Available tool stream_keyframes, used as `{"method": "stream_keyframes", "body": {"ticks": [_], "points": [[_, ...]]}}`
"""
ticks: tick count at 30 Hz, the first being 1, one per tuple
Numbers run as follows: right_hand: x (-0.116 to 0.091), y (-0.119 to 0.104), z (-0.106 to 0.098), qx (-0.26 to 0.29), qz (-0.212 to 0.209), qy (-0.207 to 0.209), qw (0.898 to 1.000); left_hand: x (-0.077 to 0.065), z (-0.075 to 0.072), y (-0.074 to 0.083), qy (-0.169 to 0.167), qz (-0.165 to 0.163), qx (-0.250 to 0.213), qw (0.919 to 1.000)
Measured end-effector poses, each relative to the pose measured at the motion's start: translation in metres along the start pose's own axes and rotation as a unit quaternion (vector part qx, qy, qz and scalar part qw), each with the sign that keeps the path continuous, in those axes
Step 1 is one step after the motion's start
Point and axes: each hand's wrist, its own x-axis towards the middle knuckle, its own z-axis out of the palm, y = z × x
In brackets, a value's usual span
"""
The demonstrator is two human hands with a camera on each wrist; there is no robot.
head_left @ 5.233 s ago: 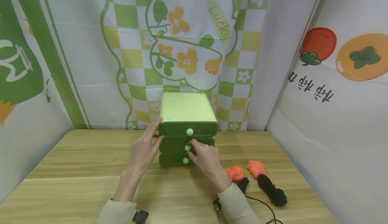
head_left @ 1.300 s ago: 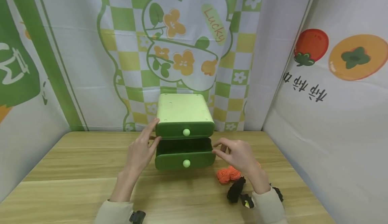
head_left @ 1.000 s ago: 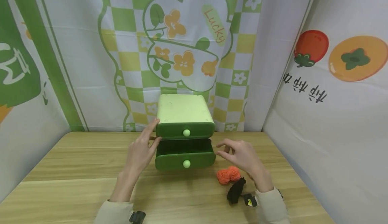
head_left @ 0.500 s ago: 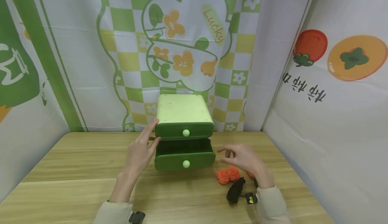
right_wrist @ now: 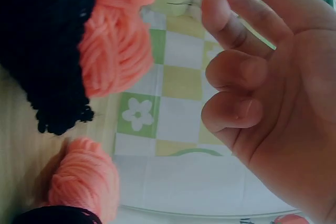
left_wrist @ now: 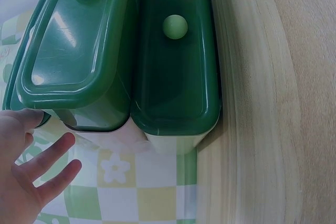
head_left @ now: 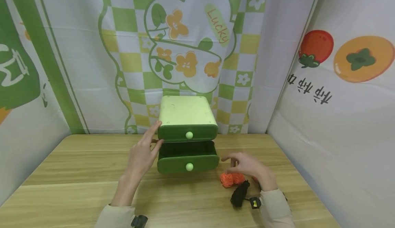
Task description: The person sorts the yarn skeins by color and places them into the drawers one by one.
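Note:
A small drawer unit (head_left: 187,109) with a pale green top stands on the table. Its middle drawer (head_left: 172,165) is pulled out and hides the bottom one in the head view; the left wrist view shows the bottom drawer (left_wrist: 176,82) closed. My left hand (head_left: 142,156) touches the unit's left side with forefinger and thumb at the top drawer (head_left: 172,132), other fingers spread. My right hand (head_left: 248,164), loosely curled, holds nothing. It hovers right of the pulled-out drawer, over the orange yarn (head_left: 231,179). Black yarn (head_left: 240,194) lies just in front of that.
Another orange yarn bundle (right_wrist: 86,174) shows low in the right wrist view, mostly behind my right forearm in the head view. A patterned cloth (head_left: 129,60) hangs behind the table (head_left: 92,173). White printed panels (head_left: 333,125) flank the table.
The middle drawer, closed with my right hand at its knob earliest on, is now out. My right hand has left it, moving right, then lower toward the yarn. The left hand stays put.

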Motion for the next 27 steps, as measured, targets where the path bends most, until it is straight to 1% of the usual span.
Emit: {"method": "stream_keyframes", "body": {"ticks": [7, 11, 14, 20, 27], "points": [[0.001, 0.007, 0.006, 0.017, 0.026, -0.031, 0.999, 0.000, 0.000, 0.000, -0.002, -0.001, -0.002, 1.0000], [0.002, 0.009, 0.008, 0.042, 0.036, -0.056, 0.997, 0.000, 0.001, 0.000, 0.001, 0.004, -0.003, 1.0000], [0.002, 0.010, 0.009, 0.051, 0.045, -0.068, 0.995, 0.001, 0.000, 0.000, 0.001, 0.006, -0.003, 1.0000], [0.003, 0.010, 0.013, 0.039, 0.063, -0.070, 0.995, 0.001, 0.000, -0.001, -0.001, 0.002, -0.004, 1.0000], [0.004, 0.011, 0.018, 0.015, 0.067, -0.059, 0.996, 0.000, 0.000, 0.000, -0.002, 0.004, -0.005, 1.0000]]}}
